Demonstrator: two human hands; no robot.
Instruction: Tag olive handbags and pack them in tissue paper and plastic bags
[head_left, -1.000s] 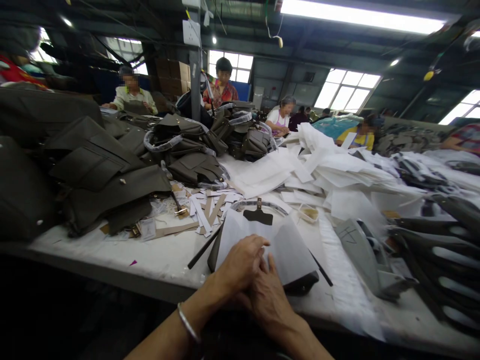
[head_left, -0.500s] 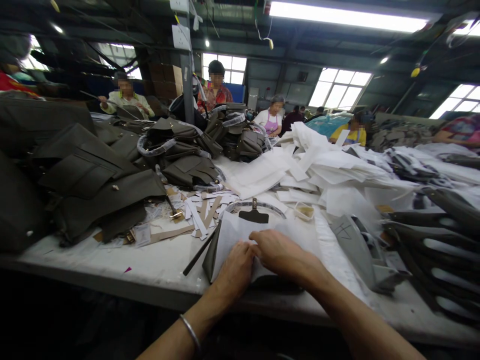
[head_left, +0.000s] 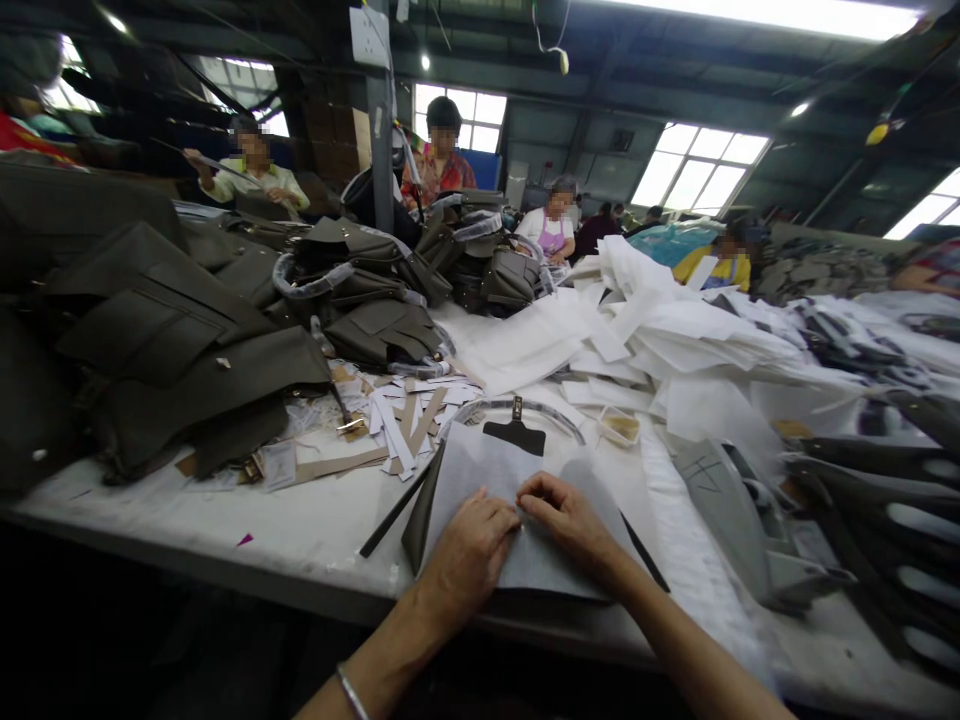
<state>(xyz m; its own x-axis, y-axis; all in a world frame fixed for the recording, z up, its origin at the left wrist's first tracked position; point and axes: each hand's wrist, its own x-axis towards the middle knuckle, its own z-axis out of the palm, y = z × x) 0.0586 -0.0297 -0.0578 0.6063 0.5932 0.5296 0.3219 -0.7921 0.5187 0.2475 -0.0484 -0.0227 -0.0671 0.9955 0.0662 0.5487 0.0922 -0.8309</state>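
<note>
A dark grey-green handbag lies at the table's front edge, mostly covered by a thin white sheet. Its plastic-wrapped handle arches beyond the sheet, and a dark flap with a metal clasp shows inside that arch. My left hand rests on the middle of the sheet with fingers extended and holds nothing visible. Just to its right, my right hand touches the sheet with bent fingers, thumb apart from them. Dark straps stick out at the bag's sides.
Dark bags are heaped at left, with paper and card strips before them. White sheets form a pile behind. A grey stapler-like tool and stacked dark pieces lie at right. Several people sit beyond the table.
My hands were together, fingers meeting over the sheet; now they are apart. The sheet lies flatter and covers more of the bag's front. The view has shifted slightly.
</note>
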